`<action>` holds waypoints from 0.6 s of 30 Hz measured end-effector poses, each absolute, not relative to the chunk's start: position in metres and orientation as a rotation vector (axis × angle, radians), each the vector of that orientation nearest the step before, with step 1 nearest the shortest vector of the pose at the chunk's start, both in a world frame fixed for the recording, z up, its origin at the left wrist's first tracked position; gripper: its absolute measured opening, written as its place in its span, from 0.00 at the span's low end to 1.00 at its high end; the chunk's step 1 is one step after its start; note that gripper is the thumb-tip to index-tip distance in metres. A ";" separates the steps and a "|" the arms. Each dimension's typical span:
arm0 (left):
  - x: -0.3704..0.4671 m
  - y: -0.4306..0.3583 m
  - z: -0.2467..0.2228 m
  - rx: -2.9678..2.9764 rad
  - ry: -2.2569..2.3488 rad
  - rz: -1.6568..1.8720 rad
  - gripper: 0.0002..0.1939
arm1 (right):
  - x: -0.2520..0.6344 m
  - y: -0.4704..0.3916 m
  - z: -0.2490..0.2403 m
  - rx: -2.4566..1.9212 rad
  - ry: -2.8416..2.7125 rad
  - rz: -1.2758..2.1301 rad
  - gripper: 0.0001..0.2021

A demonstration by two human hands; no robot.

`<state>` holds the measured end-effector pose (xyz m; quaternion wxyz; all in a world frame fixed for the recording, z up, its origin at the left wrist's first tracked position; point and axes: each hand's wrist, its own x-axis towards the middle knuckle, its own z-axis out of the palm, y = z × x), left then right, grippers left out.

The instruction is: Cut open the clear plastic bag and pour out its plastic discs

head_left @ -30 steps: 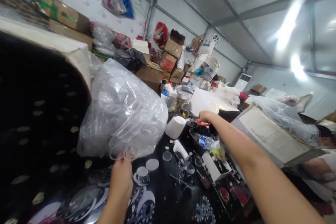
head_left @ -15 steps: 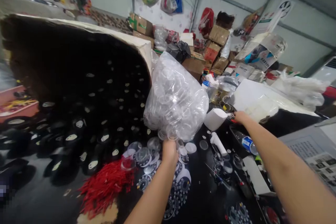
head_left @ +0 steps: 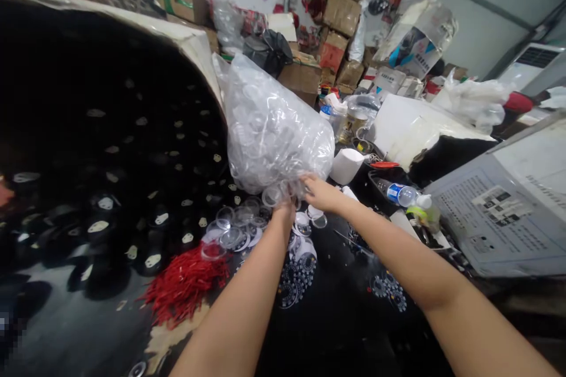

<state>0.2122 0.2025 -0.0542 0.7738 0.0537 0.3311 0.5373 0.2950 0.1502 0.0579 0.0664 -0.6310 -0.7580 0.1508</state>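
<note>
A big clear plastic bag (head_left: 274, 129) full of clear round lids stands above the black table. My left hand (head_left: 283, 210) grips the bag's lower end from beneath. My right hand (head_left: 319, 191) touches the same lower end from the right, fingers on the plastic. Loose clear lids (head_left: 230, 230) lie on the table just below the bag, next to round patterned discs (head_left: 297, 271).
A heap of black pieces with pale marks (head_left: 110, 147) fills the left. A bunch of red strands (head_left: 186, 283) lies in front of it. A white paper roll (head_left: 347, 165), a water bottle (head_left: 398, 193) and a printed box (head_left: 504, 206) stand to the right. Cartons are stacked behind.
My right hand has come back from the red ring at the far side and now touches the bag's lower end. The view has swung down and left. The left hand keeps its hold.
</note>
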 end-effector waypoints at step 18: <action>0.185 0.209 -0.047 0.086 0.981 0.929 0.16 | 0.289 0.155 0.020 -2.233 -2.059 -0.011 0.22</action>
